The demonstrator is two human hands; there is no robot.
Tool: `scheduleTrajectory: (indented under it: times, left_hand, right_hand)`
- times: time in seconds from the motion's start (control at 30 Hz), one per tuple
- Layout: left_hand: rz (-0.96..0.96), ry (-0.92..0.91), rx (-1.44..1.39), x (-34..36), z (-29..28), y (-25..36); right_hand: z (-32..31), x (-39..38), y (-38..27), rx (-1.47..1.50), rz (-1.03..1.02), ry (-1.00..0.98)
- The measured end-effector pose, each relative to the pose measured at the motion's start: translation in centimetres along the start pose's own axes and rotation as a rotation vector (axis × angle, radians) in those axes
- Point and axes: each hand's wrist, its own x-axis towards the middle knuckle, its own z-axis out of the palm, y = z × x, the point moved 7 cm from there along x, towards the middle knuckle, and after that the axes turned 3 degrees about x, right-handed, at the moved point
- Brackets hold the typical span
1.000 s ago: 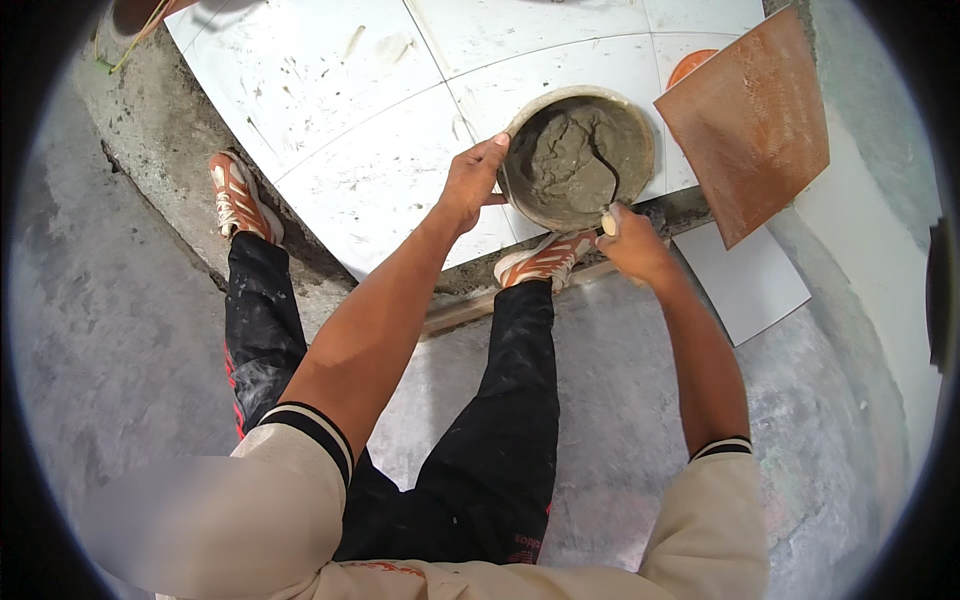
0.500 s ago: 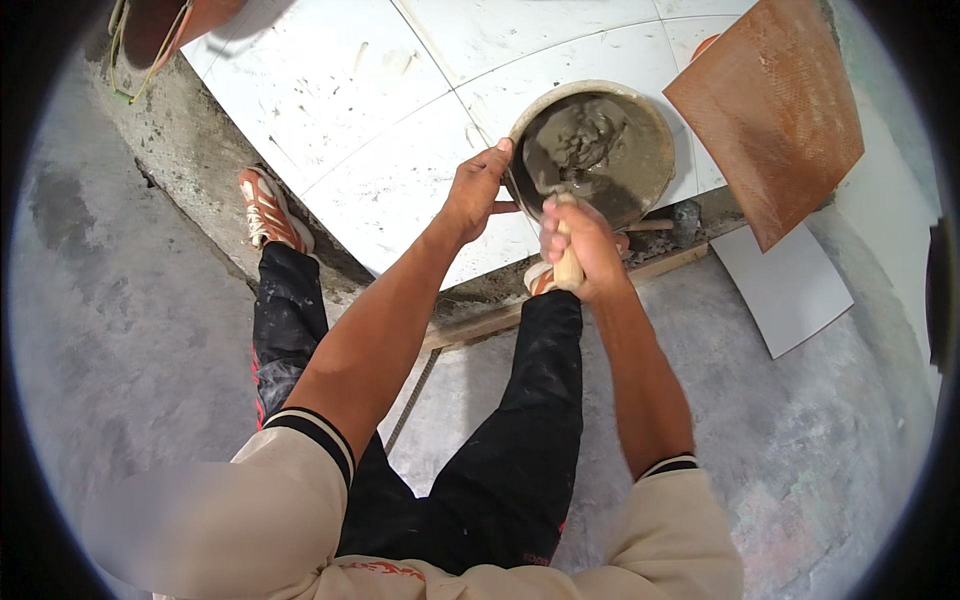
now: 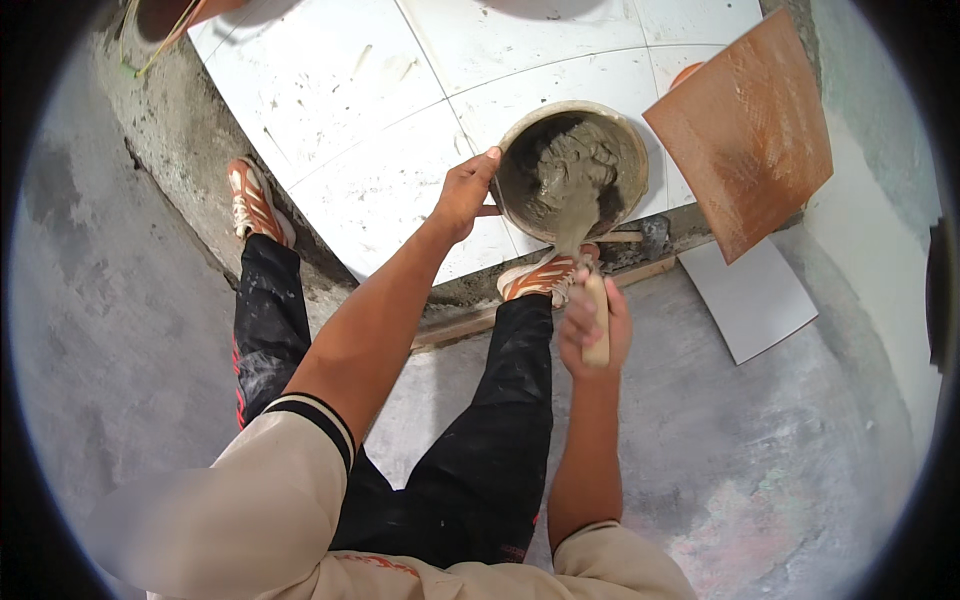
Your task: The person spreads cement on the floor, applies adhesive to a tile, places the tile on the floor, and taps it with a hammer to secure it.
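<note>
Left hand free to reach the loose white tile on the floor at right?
Probably not: the left hand grips the bucket rim, and the white tile lies beyond the right hand holding the trowel.

The trowel (image 3: 583, 215) blade is buried in wet mortar (image 3: 570, 170) — the right hand (image 3: 594, 322) hides most of its handle.

The bucket (image 3: 632, 150) at twelve o'clock holds wet, lumpy grey mortar (image 3: 572, 175) with a dull sheen. The trowel (image 3: 597, 320) has a smooth pale wooden handle. White tiles (image 3: 350, 90) look glossy and mortar-smeared. At two o'clock the board (image 3: 745, 130) is rough, rusty brown. The floor (image 3: 760, 450) is matt grey concrete.
</note>
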Motion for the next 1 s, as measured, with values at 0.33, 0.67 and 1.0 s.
scheduleTrajectory:
  times: [0.33, 0.67, 1.0]
  left_hand:
    - [-0.02, 0.051, 0.003, -0.7, -0.7, 0.4]
    - [-0.038, 0.086, 0.007, -0.3, -0.9, 0.1]
    - [-0.06, -0.037, -0.037, -0.3, -0.5, 0.1]
  right_hand:
    - [7.1, 11.0, -2.0, -2.806, -0.195, 0.414]
    - [9.5, 10.8, -2.6, -2.672, -0.052, 0.536]
    - [13.4, 6.4, -3.7, -3.423, 0.01, 0.484]
